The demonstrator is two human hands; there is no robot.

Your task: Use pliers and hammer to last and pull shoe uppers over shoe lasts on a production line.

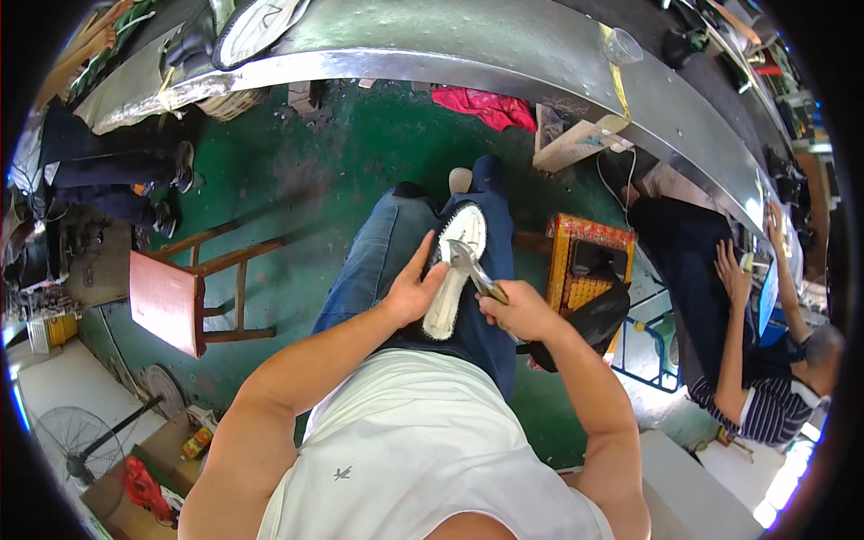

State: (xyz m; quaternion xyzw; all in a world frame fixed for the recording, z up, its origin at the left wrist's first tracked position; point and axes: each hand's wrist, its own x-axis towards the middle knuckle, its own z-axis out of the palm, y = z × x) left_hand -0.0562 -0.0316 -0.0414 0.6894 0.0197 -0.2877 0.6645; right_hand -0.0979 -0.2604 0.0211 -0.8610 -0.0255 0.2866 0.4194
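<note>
A shoe upper point(441, 310) lies bottom up across my thighs, its white underside showing inside a dark, ridged edge. My left hand point(416, 286) grips it from the left side, thumb on the white underside and fingers along the edge. In my right hand point(517, 309) is a pair of metal pincers point(486, 283), held by the handles. The curved head of the pincers rests at the middle of the white underside; whether the jaws pinch anything is too small to tell. What lies under the shoe is hidden.
A metal-edged bench point(504, 45) curves across the far side, with another white-bottomed shoe point(256, 31) at its left. A wooden stool point(171, 301) stands left on the green floor point(297, 171). To the right are an orange woven chair point(576, 288) and a seated person point(756, 360).
</note>
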